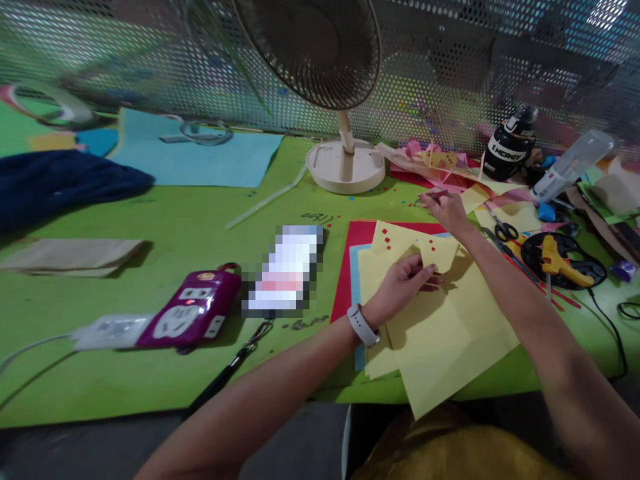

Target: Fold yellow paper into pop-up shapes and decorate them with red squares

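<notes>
In the head view my left hand, with a pale watch band on its wrist, has its fingers closed on a small folded yellow paper that bears red diamond-shaped bits. Beneath it lie large yellow paper sheets over a light blue sheet and a red sheet. My right hand is raised past the sheets' far edge. Its fingers pinch a thin, pointed tool whose kind is too small to tell. Tiny red and blue paper bits are scattered on the green table near that hand.
A fan stands at the back. To the left are a phone and a purple power strip. On the right lie scissors, a yellow glue gun, a black bottle and paper scraps.
</notes>
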A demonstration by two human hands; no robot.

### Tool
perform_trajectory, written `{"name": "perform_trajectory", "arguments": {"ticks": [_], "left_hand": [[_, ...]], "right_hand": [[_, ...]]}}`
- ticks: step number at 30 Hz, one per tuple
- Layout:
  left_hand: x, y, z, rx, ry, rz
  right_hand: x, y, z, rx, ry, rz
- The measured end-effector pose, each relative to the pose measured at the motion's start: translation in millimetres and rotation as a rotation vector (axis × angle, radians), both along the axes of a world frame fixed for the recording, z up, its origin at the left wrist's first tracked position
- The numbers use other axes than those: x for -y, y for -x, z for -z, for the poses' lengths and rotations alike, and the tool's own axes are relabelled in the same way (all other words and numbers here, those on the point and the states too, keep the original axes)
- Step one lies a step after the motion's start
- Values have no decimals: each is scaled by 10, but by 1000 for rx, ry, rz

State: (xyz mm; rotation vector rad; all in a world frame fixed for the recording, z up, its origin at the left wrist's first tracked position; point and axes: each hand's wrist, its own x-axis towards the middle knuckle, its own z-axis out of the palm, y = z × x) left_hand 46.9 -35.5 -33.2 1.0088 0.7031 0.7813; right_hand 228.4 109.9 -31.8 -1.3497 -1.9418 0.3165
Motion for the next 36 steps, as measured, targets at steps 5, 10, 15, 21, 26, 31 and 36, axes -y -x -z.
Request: {"name": "perform_trajectory", "arguments": {"ticks": [5,10,15,21,26,31,36], "left_hand": [[-3,-7,-9,-5,0,4],[-7,0,5,-14,-5,7],[-7,-4,-1,-28,-1,7],[4,2,-14,-25,-12,4],[6,11,-33,-30,-6,0],[-4,5,-38,-11,23,-14],[-33,-16,-20,15,44,-48]], "right_hand": [[-29,-15,-1,-44,13,13],[-27,-23,-20,-163,73,7],[-49,-31,-13,-259,129,13],[-82,-14,44,-327,157,61],[-71,-35,38,-405,115,74],[-131,-81,-127,-549,52,91],[-154,-25,-492,-577,55,107]]}}
